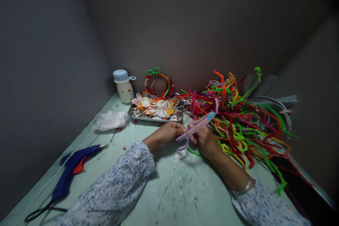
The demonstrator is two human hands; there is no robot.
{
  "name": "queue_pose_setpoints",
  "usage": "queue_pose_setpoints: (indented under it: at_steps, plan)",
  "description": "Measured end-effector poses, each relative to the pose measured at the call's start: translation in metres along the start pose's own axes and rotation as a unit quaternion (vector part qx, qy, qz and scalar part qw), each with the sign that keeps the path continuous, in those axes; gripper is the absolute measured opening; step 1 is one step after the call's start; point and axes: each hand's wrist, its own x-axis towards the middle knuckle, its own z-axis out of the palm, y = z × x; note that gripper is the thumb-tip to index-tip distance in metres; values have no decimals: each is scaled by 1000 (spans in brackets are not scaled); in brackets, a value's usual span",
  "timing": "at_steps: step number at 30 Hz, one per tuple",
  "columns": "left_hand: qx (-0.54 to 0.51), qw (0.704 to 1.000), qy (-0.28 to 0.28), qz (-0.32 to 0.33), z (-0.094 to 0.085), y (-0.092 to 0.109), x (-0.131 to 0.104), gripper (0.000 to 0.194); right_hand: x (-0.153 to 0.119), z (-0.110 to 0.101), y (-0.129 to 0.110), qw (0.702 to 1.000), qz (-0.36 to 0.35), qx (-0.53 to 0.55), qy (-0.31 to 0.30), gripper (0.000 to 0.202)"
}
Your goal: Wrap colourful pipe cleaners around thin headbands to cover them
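Both my hands meet above the middle of the table (182, 190). My left hand (167, 132) pinches the near end of a pink and purple pipe cleaner (197, 127). Around its middle close the fingers of my right hand (205, 138). This fuzzy stem slants up to the right, with a light blue patch near its upper end and a paler curl beyond. A loose purple end hangs below my fingers. Just under my hands lie a small white scrap (180, 156) and a green pipe cleaner (194, 152). My fingertips partly hide the grip.
A big tangle of colourful pipe cleaners (238, 123) spreads on the right. Behind my hands stands a metal tray (148, 119) of flower cutouts, with pipe-cleaner rings (169, 86). At left are a bottle (124, 90), a plastic packet (111, 120) and a blue glue gun (66, 176) with its cord.
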Motion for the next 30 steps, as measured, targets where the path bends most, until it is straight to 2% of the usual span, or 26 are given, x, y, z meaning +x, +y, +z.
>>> queue_pose_setpoints:
  at_steps: [5,9,14,17,20,23,26,30]
  plan:
    - [-36,998,-53,14,6,6,-4,32,1,1,0,1000,24,19,2,22]
    - [-85,993,-75,11,9,4,-3,32,1,3,-2,998,24,52,-6,23]
    - [-160,985,-59,-17,7,-9,3,23,0,3,-5,997,24,70,-17,22]
    - [-193,979,-56,-21,5,-13,4,19,1,2,-6,997,23,78,-1,21]
    - [-197,978,-72,3,5,-13,4,15,1,2,-6,996,27,82,18,21]
    - [-170,982,-78,9,7,-12,4,18,1,2,-6,996,33,78,31,20]
    - [-142,988,-57,22,8,-16,7,23,0,4,-6,997,30,68,30,20]
    - [-109,992,33,46,9,-23,11,26,-1,7,-7,997,29,67,26,19]
